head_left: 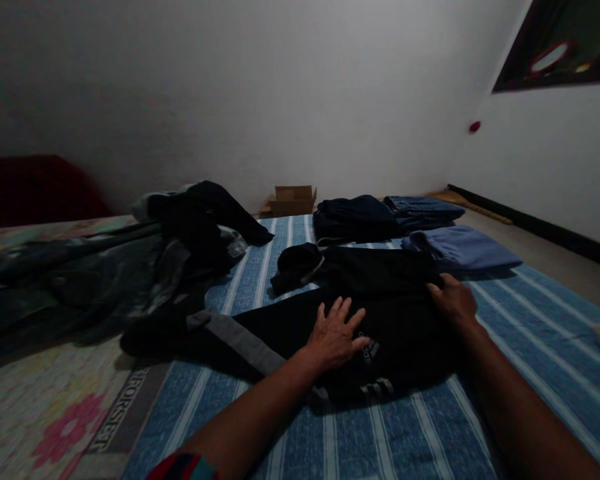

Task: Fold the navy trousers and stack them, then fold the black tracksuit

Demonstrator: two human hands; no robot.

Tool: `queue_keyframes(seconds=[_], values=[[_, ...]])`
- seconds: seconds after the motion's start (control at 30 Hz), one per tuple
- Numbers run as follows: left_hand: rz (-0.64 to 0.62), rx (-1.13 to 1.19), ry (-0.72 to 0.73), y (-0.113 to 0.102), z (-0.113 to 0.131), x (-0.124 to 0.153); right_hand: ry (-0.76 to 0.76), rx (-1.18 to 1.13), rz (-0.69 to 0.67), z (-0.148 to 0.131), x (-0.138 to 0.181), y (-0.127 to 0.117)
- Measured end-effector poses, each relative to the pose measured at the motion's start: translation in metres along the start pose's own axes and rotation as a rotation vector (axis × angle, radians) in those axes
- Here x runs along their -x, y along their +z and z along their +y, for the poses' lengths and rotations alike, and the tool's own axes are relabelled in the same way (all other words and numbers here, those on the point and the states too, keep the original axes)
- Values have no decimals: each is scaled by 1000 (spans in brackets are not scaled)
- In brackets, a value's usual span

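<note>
A black sweatshirt (400, 320) with a pale sports logo lies spread on the blue striped cloth (320, 440). One sleeve with a grey panel (243, 343) stretches out to the left. My left hand (333, 335) rests flat on the fabric beside the logo, fingers spread. At the garment's right edge, my right hand (454, 301) pinches the black cloth between thumb and fingers. A bunched dark part with a pale cord or trim lies at its far left side. Just beyond my right hand sits a folded light-blue garment (465, 248).
Dark, rumpled clothes (105, 273) are heaped on the left over a floral mat (45, 400). Folded navy clothing (353, 217) and folded jeans (423, 210) lie at the back right. An open cardboard box (294, 200) stands by the wall.
</note>
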State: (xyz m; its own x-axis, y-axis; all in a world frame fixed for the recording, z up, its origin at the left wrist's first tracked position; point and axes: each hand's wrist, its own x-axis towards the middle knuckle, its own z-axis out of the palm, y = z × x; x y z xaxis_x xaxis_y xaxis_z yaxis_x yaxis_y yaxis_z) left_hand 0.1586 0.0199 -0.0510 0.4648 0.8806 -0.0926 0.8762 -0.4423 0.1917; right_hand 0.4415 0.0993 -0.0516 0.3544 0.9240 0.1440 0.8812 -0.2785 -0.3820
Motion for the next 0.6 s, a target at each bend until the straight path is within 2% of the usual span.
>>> queue_keyframes(seconds=[0.13, 0.4, 0.6], values=[[-27, 1, -14, -3, 0, -2, 35, -71, -25, 15, 2, -2], [-94, 27, -30, -15, 4, -6, 43, -221, -178, 46, 24, -11], [-163, 31, -40, -23, 6, -7, 26, -121, -134, 47, 32, -21]])
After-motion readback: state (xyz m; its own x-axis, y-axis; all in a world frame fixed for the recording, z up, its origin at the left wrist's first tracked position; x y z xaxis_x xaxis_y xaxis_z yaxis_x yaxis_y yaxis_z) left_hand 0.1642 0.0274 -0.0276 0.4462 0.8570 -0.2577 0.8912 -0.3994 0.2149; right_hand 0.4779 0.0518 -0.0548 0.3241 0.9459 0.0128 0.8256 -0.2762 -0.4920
